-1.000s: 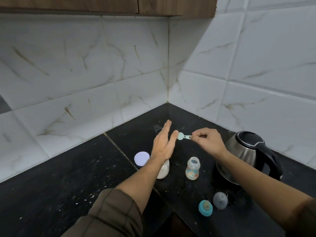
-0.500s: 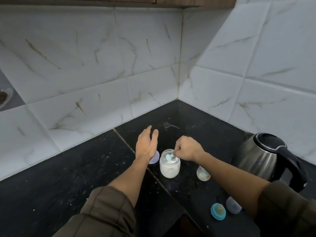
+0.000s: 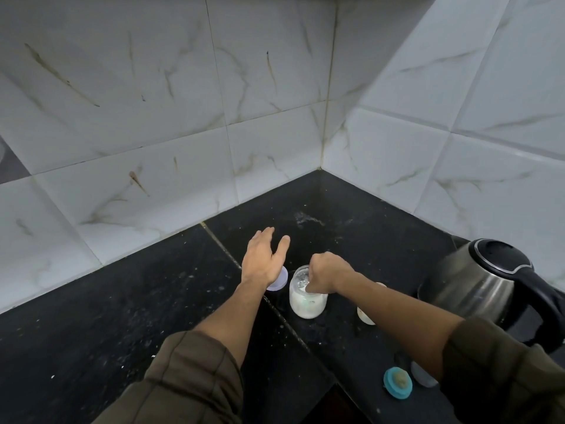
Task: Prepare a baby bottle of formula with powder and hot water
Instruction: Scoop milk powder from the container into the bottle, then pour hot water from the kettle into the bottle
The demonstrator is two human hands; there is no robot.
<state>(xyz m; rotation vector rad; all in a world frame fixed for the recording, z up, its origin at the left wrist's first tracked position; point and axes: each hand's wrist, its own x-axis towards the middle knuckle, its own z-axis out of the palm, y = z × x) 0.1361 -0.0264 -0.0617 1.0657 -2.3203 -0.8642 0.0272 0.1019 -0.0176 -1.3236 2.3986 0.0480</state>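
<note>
White marble wall tiles (image 3: 159, 123), black countertop (image 3: 91, 325)

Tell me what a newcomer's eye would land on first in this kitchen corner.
First, the right hand closed at the mouth of the powder jar in the middle of the black counter, with the left hand spread open just left of it, above the jar's pale lid. Next, the steel kettle at the right edge. Last, the teal bottle ring lying near the counter's front edge.
</note>
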